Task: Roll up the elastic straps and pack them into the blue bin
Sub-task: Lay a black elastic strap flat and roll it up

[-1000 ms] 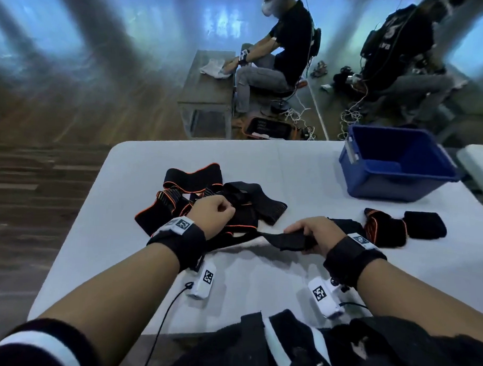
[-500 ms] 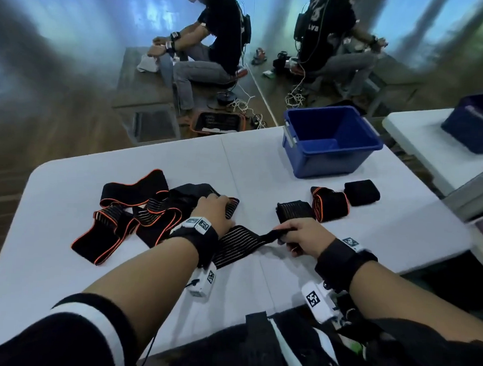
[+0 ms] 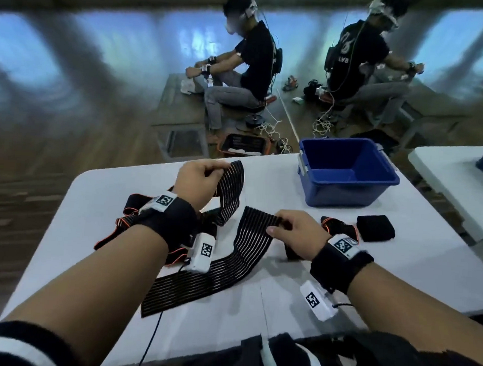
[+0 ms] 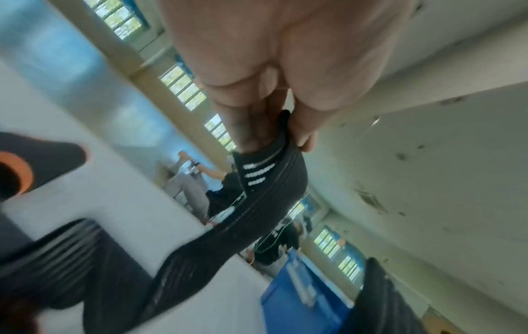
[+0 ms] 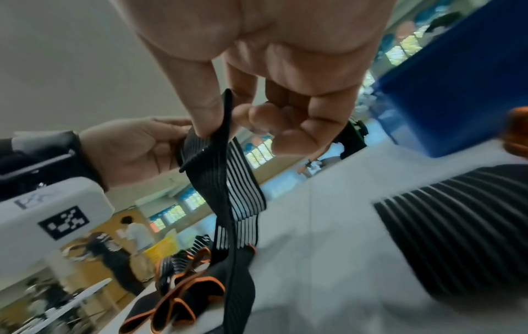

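Stretching between both hands is a long ribbed strap (image 3: 222, 267), black with pale stripes, one of the elastic straps to be rolled. The left hand (image 3: 200, 181) is raised above the white table (image 3: 285, 303), on the side of the heap away from the person, and pinches one end of the ribbed strap between thumb and fingers (image 4: 251, 126); from there the band drops toward the heap. The right hand (image 3: 299, 235) sits lower, nearer the person than the blue bin (image 3: 345, 193), and its thumb and fingers (image 5: 200, 108) are clamped on another part of the same band, while the slack curves across the tabletop in front of the person. The hands are apart, each closed on the strap.

Left of the bin, under the left forearm, lies a loose heap of orange-edged straps (image 3: 128, 219). Just on the near side of the bin rest a rolled black strap (image 3: 375, 227) and, beside it, an orange-trimmed roll (image 3: 340, 228) partly hidden by the right wrist. The bin stands at the far right corner of the table and no straps show in the part of its inside that can be seen.

Beyond the bin, two seated people (image 3: 251, 69) work on the far side of the room.
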The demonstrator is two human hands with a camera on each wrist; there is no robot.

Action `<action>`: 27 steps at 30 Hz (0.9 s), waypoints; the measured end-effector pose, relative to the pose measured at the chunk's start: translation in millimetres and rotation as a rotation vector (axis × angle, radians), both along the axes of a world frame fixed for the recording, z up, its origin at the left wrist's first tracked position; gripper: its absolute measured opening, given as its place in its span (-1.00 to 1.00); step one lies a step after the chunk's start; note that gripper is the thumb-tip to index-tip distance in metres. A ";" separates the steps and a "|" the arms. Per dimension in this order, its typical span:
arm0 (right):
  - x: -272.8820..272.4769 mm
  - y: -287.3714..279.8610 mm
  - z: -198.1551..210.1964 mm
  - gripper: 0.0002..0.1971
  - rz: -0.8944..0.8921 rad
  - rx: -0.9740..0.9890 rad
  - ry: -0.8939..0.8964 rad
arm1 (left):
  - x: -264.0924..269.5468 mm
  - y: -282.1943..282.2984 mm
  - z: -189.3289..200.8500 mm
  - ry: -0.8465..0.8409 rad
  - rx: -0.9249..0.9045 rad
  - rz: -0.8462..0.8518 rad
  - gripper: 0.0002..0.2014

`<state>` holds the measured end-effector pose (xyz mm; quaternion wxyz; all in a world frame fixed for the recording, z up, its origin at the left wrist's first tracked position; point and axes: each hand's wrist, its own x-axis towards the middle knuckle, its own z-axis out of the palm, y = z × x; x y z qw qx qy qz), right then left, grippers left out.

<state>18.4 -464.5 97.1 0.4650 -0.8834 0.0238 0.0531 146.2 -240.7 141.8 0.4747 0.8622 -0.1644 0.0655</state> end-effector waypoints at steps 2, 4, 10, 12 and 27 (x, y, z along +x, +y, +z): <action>14.2 6.0 21.7 -0.85 0.074 -0.052 -0.078 | -2.5 3.3 31.9 -0.001 -0.068 -0.029 -0.77; 27.0 11.0 45.1 -0.89 0.113 -0.027 -0.138 | -3.4 8.7 59.1 0.010 -0.104 -0.053 -0.66; 48.2 6.4 100.9 -0.88 0.147 0.055 -0.273 | -13.3 9.0 124.8 -0.140 -0.190 -0.041 -0.53; 52.9 0.5 115.4 -0.78 0.139 0.101 -0.319 | -17.5 5.9 137.1 -0.183 -0.232 -0.034 -0.60; 51.4 -15.1 137.0 -0.86 0.095 0.390 -0.455 | -53.8 -24.3 132.1 -0.226 -0.168 0.010 -0.72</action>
